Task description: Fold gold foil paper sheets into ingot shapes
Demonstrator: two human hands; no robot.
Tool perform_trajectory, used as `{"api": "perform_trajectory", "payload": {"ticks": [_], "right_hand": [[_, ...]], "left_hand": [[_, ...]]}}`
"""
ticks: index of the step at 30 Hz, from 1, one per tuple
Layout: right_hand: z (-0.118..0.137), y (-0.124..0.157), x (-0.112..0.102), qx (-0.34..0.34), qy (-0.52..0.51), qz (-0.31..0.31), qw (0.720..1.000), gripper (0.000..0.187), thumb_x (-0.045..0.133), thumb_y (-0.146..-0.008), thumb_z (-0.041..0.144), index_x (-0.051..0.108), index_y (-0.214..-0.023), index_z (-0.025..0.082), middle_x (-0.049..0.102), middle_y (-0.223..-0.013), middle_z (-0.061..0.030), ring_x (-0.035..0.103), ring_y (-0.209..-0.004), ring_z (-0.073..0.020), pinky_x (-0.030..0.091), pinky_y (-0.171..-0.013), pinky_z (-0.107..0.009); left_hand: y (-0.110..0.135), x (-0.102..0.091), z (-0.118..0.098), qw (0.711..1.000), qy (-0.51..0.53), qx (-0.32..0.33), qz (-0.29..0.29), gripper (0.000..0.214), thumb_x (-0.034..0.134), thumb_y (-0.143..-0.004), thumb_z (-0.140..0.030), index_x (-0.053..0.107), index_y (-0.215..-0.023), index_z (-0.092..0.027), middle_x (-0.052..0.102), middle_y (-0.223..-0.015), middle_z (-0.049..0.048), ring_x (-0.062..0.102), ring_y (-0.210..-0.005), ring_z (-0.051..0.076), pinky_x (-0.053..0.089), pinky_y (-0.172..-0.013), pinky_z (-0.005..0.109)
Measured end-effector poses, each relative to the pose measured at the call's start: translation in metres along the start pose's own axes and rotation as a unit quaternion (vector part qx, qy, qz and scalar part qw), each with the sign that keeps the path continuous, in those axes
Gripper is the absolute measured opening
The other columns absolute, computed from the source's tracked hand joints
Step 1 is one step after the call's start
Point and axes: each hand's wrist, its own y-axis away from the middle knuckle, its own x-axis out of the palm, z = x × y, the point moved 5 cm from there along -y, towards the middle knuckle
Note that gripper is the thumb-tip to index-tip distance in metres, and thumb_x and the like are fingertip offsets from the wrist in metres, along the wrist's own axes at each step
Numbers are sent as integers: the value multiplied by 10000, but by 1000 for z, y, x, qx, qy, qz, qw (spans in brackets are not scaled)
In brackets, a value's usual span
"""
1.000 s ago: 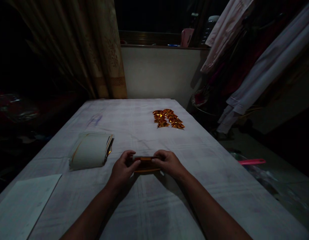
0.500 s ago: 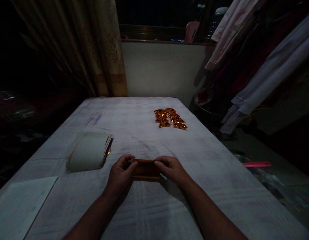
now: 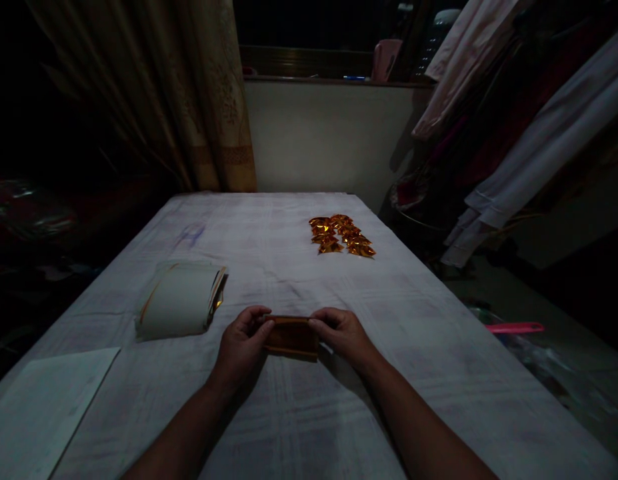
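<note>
A small gold-orange foil sheet [image 3: 291, 337] lies on the white cloth-covered table [image 3: 309, 413], held at both ends. My left hand [image 3: 242, 349] pinches its left edge with thumb and fingers closed. On the sheet's right edge my right hand [image 3: 343, 334] pinches in the same way. A stack of paper sheets with white backs [image 3: 181, 301] lies to the left of my hands. Farther away, at the right, several folded gold foil pieces [image 3: 341, 235] lie in a cluster.
A white paper sheet [image 3: 39, 413] lies at the near left corner. A curtain [image 3: 189, 93] hangs behind the table and clothes [image 3: 513, 133] hang at the right. A pink object [image 3: 513, 327] lies on the floor to the right of the table.
My hands have drawn slightly closer together and the foil sheet between them looks narrower and taller than a second ago. Everything else on the table stays put.
</note>
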Motion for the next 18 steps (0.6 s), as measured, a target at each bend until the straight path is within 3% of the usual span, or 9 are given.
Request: {"api": "perform_trajectory", "payload": {"ticks": [18], "right_hand": [[2, 1, -1, -26, 32, -19, 999, 311, 653, -770, 475, 780, -754, 192, 744, -712, -33, 679, -681, -202, 518, -642, -289]], "left_hand": [[-1, -1, -4, 999, -8, 35, -9, 267, 761, -642, -395, 662, -796, -202, 683, -712, -8, 646, -692, 164, 518, -660, 272]]}}
